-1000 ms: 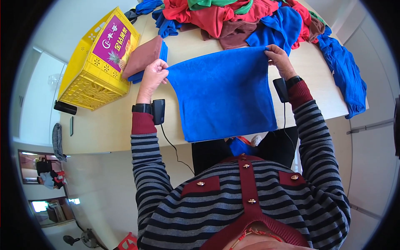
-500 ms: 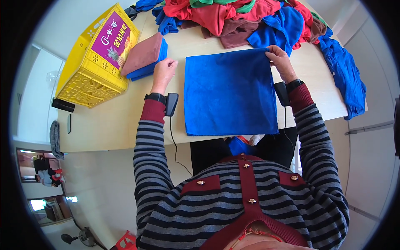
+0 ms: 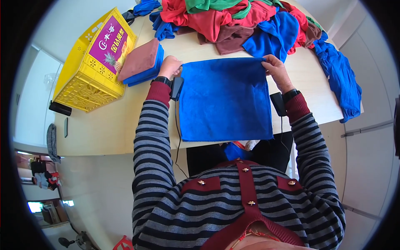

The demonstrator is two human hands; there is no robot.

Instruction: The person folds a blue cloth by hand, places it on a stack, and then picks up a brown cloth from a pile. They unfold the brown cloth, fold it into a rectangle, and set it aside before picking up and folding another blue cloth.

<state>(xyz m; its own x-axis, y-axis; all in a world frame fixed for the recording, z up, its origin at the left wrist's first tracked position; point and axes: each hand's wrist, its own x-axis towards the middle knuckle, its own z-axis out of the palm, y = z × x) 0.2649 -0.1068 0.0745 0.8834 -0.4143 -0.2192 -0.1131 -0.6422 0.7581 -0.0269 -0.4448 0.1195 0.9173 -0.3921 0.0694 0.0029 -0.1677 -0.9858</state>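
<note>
A square blue cloth [image 3: 225, 102] lies spread on the table before me, its near edge at the table's front edge. My left hand [image 3: 170, 67] is closed at the cloth's far left corner, fingertips pinching it. At the far right corner my right hand [image 3: 277, 71] grips the cloth between thumb and fingers. To the left of my left hand sits a stack of folded cloths, a brown folded cloth [image 3: 139, 58] on top and blue folded cloths [image 3: 146, 76] beneath.
A yellow plastic crate [image 3: 89, 85] with a purple panel stands at the left, beside the stack. Across the back lies a heap of crumpled red cloths [image 3: 212, 23], with blue, green and brown ones. A blue cloth [image 3: 339, 79] hangs over the right edge of the table [image 3: 112, 133].
My left hand has moved right and away from me to the cloth's far left corner and closed on it. My right hand still holds its corner.
</note>
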